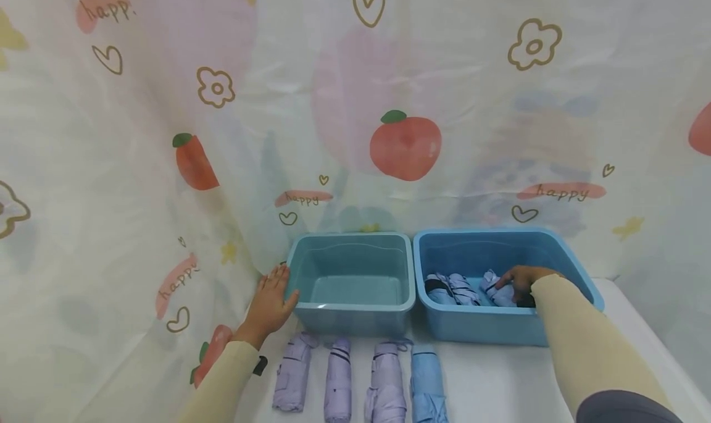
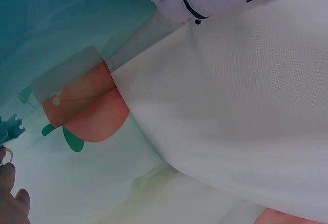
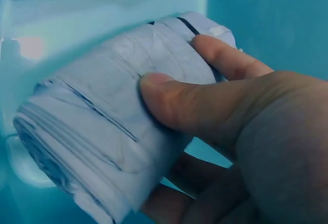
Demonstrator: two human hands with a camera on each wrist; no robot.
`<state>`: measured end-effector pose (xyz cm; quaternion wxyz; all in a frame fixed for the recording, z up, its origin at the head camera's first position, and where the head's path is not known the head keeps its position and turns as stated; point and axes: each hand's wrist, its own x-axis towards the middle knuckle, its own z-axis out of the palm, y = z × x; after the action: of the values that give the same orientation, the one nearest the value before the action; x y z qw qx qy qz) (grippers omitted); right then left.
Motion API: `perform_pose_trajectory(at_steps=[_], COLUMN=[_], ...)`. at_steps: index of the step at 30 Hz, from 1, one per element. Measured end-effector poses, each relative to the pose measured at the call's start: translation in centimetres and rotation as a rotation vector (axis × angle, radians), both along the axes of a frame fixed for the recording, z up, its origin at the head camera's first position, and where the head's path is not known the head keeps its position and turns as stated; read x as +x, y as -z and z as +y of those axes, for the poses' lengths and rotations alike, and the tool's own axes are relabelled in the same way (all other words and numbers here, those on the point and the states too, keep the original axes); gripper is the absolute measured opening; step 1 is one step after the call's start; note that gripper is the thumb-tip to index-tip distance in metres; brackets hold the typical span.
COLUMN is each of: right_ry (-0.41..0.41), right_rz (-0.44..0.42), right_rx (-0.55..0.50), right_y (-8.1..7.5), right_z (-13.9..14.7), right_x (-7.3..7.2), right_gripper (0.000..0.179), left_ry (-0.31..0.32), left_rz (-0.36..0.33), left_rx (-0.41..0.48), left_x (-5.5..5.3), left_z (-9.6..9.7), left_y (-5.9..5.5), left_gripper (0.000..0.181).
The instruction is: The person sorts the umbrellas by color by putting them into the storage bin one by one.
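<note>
My right hand (image 1: 524, 281) reaches into the blue bin (image 1: 516, 327) and grips a folded lavender umbrella (image 3: 118, 96). Thumb and index finger lie on its upper side, and other fingers curl under it. Beside it in the bin lie more folded umbrellas (image 1: 458, 289), one with a dark band. My left hand (image 1: 269, 305) rests with straight fingers on the left rim of the teal bin (image 1: 355, 318), whose inside shows bare. Part of that hand also appears at the lower left of the left wrist view.
In front of the bins lie a lavender umbrella (image 1: 292, 373), a slim purple umbrella (image 1: 338, 380), another lavender umbrella (image 1: 387, 380) and a blue umbrella (image 1: 428, 383). They rest on a white table (image 1: 494, 380). A printed curtain (image 1: 472, 102) hangs close behind and to the left.
</note>
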<state>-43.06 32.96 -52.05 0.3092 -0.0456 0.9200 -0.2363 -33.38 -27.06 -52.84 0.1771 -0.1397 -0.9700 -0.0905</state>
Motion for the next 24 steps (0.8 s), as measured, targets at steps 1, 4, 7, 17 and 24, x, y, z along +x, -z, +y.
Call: perform_pose_trajectory(at_steps=[1,4,7,17,24], right_ry=[-0.007,-0.039,-0.037,-0.114,-0.074], right_rz=[-0.005,-0.008,-0.030,-0.144,-0.216], right_rx=[-0.001,0.004,0.009,0.046,0.032], right_y=[0.1,0.3,0.5,0.1,-0.1], right_z=[0.0,-0.2,-0.1,-0.2,-1.2], right_x=[-0.1,-0.2,-0.3,-0.7,-0.5], right_gripper=[0.045,0.046,0.047,0.081,0.098], left_ry=[0.000,-0.003,-0.002,-0.022,-0.015], left_rz=[0.001,-0.001,-0.007,-0.034,-0.018], left_rx=[0.001,0.000,-0.003,-0.003,0.002], left_x=[0.0,0.0,0.0,-0.1,0.0], left_z=[0.0,-0.1,-0.1,0.0,0.1], left_y=[0.0,0.0,0.0,0.0,-0.2], left_gripper=[0.066,0.066,0.066,0.066,0.065])
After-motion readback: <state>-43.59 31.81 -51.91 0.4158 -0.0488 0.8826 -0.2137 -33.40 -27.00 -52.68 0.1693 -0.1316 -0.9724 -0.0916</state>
